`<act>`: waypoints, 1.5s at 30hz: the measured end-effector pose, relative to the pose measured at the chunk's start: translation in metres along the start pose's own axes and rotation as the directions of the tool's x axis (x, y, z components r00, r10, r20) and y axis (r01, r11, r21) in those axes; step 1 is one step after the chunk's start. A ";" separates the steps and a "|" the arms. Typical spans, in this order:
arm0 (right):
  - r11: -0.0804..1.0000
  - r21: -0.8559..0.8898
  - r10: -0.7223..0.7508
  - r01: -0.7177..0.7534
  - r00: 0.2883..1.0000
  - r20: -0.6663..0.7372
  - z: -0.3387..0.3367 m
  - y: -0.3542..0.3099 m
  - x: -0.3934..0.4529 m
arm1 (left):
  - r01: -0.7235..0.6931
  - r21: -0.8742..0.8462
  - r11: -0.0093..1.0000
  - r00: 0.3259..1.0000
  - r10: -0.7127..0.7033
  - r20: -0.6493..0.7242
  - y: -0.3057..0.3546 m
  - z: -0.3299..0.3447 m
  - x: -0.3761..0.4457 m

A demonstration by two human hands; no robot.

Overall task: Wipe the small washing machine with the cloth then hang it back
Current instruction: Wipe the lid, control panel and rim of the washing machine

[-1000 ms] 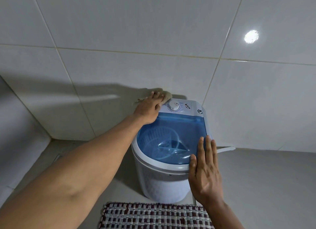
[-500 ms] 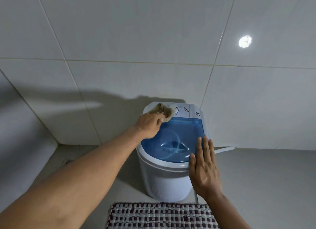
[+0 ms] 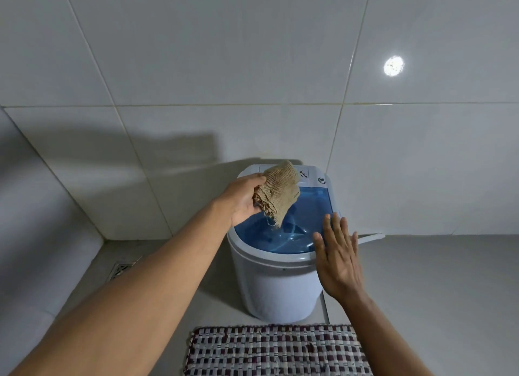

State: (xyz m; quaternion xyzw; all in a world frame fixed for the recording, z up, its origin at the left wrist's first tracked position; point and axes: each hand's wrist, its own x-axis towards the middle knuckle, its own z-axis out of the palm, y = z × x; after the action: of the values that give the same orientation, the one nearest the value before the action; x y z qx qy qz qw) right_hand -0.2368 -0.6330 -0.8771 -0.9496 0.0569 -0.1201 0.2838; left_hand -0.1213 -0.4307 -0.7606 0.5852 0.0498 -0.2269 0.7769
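A small white washing machine (image 3: 276,288) with a clear blue lid (image 3: 306,215) stands on the floor against the tiled wall. My left hand (image 3: 241,200) grips a bunched beige woven cloth (image 3: 276,191) and holds it lifted above the lid's back left part, with a corner hanging down. The cloth hides the control dial on the white panel. My right hand (image 3: 338,259) is flat, fingers spread, over the lid's front right rim; whether it touches the rim is unclear.
A chequered dark red and white mat (image 3: 278,350) lies in front of the machine. A floor drain (image 3: 122,269) sits at the left by a raised ledge. A white hose (image 3: 370,237) sticks out to the machine's right.
My left hand has pulled the cloth back from the machine's rear left corner and lifted it off the panel, above the lid. My right hand has stayed at the front right rim.
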 end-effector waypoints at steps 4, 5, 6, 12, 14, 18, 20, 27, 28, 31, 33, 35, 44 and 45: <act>0.961 0.274 0.094 -0.036 0.975 -0.200 -0.028 -0.040 0.008 | 0.042 -0.139 0.989 0.989 -0.021 0.150 0.001 0.017 -0.022; 0.906 0.416 0.167 -0.082 0.971 -0.170 -0.037 -0.055 0.012 | 0.054 -0.162 0.985 0.984 -0.025 0.177 0.001 0.023 -0.027; 0.788 0.597 0.243 -0.149 0.967 -0.080 -0.049 -0.071 0.018 | 0.070 -0.194 0.978 0.977 -0.027 0.213 0.002 0.029 -0.032; -0.238 0.826 0.126 -0.511 0.827 0.548 -0.085 -0.101 0.051 | -0.334 0.270 0.903 0.937 0.349 -0.006 -0.003 0.046 -0.042; -0.207 0.840 0.227 -0.501 0.811 0.539 -0.081 -0.095 0.056 | -0.461 0.712 0.530 0.745 0.667 -0.014 -0.012 0.029 -0.043; -0.140 0.877 0.414 -0.459 0.778 0.473 -0.080 -0.073 0.074 | -0.357 0.894 0.271 0.712 0.699 0.073 -0.044 -0.023 -0.052; -0.109 0.897 0.457 -0.429 0.780 0.428 -0.081 -0.062 0.090 | -0.291 0.930 0.225 0.776 0.624 0.091 -0.065 -0.044 -0.057; 0.558 0.784 0.394 -0.271 0.918 0.037 -0.086 -0.064 0.161 | -0.280 0.960 0.025 0.845 0.481 0.234 -0.093 -0.066 -0.063; 0.721 0.660 0.319 -0.211 0.947 -0.046 -0.083 -0.066 0.172 | -0.284 0.959 0.000 0.840 0.482 0.249 -0.094 -0.068 -0.062; 0.981 0.191 0.050 -0.027 0.992 -0.119 -0.066 -0.069 0.203 | -0.303 0.953 0.007 0.817 0.516 0.256 -0.096 -0.072 -0.060; 0.997 -0.049 -0.065 0.065 0.998 -0.004 -0.046 -0.064 0.218 | -0.315 0.949 0.008 0.798 0.544 0.261 -0.098 -0.073 -0.058; 0.980 -0.153 -0.100 0.124 0.983 0.157 -0.029 -0.060 0.222 | -0.320 0.947 0.003 0.784 0.563 0.263 -0.101 -0.073 -0.059; 0.957 -0.239 -0.128 0.165 0.978 0.163 -0.006 -0.044 0.197 | -0.299 0.954 -0.011 0.785 0.565 0.253 -0.098 -0.072 -0.057; 0.958 -0.249 -0.107 0.143 0.983 0.151 -0.004 -0.044 0.192 | -0.300 0.954 -0.004 0.788 0.563 0.250 -0.097 -0.072 -0.057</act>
State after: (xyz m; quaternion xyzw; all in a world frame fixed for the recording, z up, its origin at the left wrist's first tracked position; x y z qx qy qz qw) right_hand -0.0506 -0.6324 -0.8118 -0.9861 -0.0078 -0.0644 0.1527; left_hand -0.1989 -0.3672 -0.8493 0.9427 -0.2104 0.1105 0.2342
